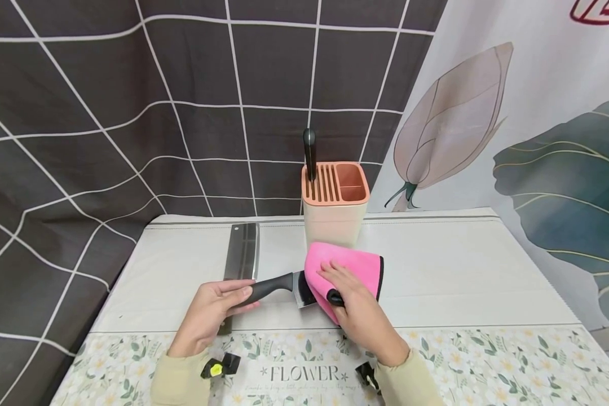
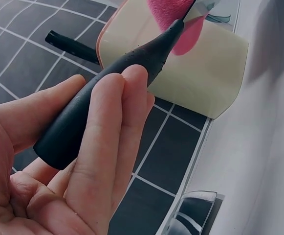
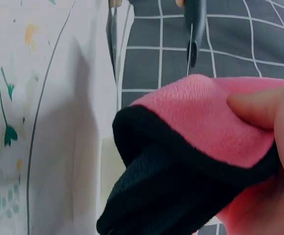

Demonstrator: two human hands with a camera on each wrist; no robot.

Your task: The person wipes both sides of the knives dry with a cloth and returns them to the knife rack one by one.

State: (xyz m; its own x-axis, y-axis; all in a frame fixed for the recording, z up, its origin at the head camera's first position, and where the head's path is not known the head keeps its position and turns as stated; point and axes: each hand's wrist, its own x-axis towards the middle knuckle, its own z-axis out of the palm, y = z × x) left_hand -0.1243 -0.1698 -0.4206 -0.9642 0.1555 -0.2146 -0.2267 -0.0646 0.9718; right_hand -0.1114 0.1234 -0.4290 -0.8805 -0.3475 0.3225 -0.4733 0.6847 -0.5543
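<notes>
My left hand [image 1: 210, 310] holds a kitchen knife by its dark handle [image 1: 269, 286], thumb on one side and fingers on the other in the left wrist view. A short stretch of the blade [image 1: 303, 290] shows; the rest is hidden by a folded pink cloth [image 1: 357, 265] with black trim. My right hand [image 1: 357, 310] grips that cloth around the blade. In the right wrist view the thumb presses on the pink cloth [image 3: 195, 117], and the blade's thin edge runs into its fold. Beneath and beyond my left hand, a cleaver [image 1: 242, 254] lies flat on the table.
A cream knife block [image 1: 332, 223] with an orange slotted top stands behind the cloth, against the dark checked backdrop. One black-handled utensil [image 1: 310, 152] stands in a slot. A white cover with a floral front strip [image 1: 482, 361] lies over the table.
</notes>
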